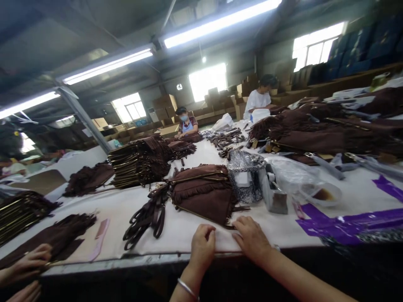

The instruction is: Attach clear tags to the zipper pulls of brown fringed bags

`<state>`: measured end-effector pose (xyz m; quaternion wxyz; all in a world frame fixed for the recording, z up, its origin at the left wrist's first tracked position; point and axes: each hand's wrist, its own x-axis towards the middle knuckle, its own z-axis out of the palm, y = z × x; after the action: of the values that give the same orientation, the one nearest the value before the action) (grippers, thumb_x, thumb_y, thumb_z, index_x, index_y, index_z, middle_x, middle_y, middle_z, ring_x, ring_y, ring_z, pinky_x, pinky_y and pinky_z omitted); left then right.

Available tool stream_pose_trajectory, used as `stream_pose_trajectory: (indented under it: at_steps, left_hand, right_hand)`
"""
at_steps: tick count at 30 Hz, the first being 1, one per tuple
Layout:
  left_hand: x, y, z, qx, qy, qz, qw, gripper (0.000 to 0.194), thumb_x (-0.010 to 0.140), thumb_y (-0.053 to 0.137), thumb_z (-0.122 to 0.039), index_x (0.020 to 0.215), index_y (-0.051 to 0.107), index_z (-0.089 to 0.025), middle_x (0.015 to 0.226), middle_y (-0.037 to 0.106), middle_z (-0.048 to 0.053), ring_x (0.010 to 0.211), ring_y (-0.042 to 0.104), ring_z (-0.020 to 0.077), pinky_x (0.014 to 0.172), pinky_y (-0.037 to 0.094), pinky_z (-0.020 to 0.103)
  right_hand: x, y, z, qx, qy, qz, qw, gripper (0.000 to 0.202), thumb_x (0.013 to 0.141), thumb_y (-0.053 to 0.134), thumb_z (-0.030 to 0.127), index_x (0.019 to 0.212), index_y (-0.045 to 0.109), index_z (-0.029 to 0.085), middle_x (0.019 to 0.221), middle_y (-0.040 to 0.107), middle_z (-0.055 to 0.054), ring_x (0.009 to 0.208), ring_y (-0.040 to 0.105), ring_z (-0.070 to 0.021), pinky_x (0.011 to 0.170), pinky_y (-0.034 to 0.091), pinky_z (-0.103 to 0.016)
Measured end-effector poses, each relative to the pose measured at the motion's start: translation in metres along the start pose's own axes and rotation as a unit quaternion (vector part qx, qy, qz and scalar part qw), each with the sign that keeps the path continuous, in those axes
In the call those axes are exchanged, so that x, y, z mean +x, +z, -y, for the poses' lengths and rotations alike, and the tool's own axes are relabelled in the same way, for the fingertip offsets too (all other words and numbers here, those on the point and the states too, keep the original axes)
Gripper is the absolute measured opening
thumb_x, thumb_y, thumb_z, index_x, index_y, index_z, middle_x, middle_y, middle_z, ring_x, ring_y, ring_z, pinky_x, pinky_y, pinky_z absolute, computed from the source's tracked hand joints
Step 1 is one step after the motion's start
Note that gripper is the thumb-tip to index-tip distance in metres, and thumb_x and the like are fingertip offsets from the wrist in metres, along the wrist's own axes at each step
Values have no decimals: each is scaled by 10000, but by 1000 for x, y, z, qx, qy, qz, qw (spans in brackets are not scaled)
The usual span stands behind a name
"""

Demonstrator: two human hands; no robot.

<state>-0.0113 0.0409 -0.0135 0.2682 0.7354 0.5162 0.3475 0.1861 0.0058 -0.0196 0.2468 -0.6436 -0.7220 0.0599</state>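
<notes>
My left hand (pixel 203 246) is just above the white table edge, its fingers curled towards the thumb. Whatever it may hold is hidden. My right hand (pixel 252 240) rests beside it, thumb apart from the fingers, with its fingertips at the lower right corner of a dark brown fringed bag (pixel 204 200). The bag lies flat and has gold zips. Left of it is a bunch of dark brown straps (pixel 146 220). Behind the bag's right side stands a black-and-white patterned container (pixel 247 176), beside a grey holder (pixel 277 199).
Stacked brown bags (pixel 135 163) stand at the back left, and a larger brown pile (pixel 315 134) covers the right. Purple tape (pixel 346 224) marks the right edge near a clear plastic bag (pixel 289 176). A co-worker's hands (pixel 34 260) are at far left; two people work across the table.
</notes>
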Motion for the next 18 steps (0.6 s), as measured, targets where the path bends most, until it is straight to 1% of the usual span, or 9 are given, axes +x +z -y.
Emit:
stream_pose_trajectory:
  at_steps: [3,6,8,10,12,14,16,18]
  left_hand:
    - [2,-1,4,-3,-28,-13,1000,207,802,491,-175,840,695,-179,873,676,68,863,626,203,815,491,335]
    - [7,-3,13,-13,-54,-40,998,213,814,494,-196,861,700,-175,875,692,71,854,636,200,806,499,329]
    - [14,-11,22,-18,-72,-62,995,221,823,493,-213,878,703,-172,873,704,71,845,645,196,789,507,317]
    - [25,-26,33,-5,-79,-88,993,225,821,495,-210,880,708,-172,872,712,68,847,653,191,783,512,306]
    - [40,-45,47,17,-78,-120,990,232,812,493,-194,892,709,-167,896,714,72,877,653,192,810,510,308]
    - [58,-66,63,32,-83,-153,984,242,805,493,-185,916,704,-145,929,709,93,902,648,203,846,503,328]
    - [75,-83,78,42,-89,-179,979,246,797,505,-186,932,700,-124,946,700,115,915,642,218,872,496,351]
    - [91,-94,89,54,-95,-199,974,239,788,518,-188,925,700,-115,939,691,126,923,636,230,891,486,366]
  right_hand:
    - [8,7,1,-13,0,5,1000,73,838,579,211,836,652,199,930,639,-87,928,556,-273,811,431,-376]
    - [15,19,-5,-7,-19,2,1000,118,862,543,207,775,621,198,876,639,-77,880,565,-267,786,424,-376]
    - [16,26,-17,9,-32,-11,999,163,886,504,225,763,609,203,850,637,-72,856,571,-260,781,423,-378]
    - [16,30,-34,27,-20,-36,999,209,907,468,266,759,603,207,823,632,-72,832,579,-254,778,428,-382]
    - [18,32,-54,40,13,-63,997,251,914,450,330,755,603,210,794,628,-73,803,591,-252,772,435,-391]
    - [21,32,-71,52,39,-77,995,282,901,458,399,754,613,215,782,633,-75,787,605,-256,772,445,-404]
    - [23,32,-84,66,44,-75,994,290,873,488,445,752,627,221,789,648,-83,786,621,-266,779,460,-424]
    - [25,33,-89,87,36,-95,991,275,822,535,466,793,655,221,861,675,-108,844,638,-295,822,475,-459]
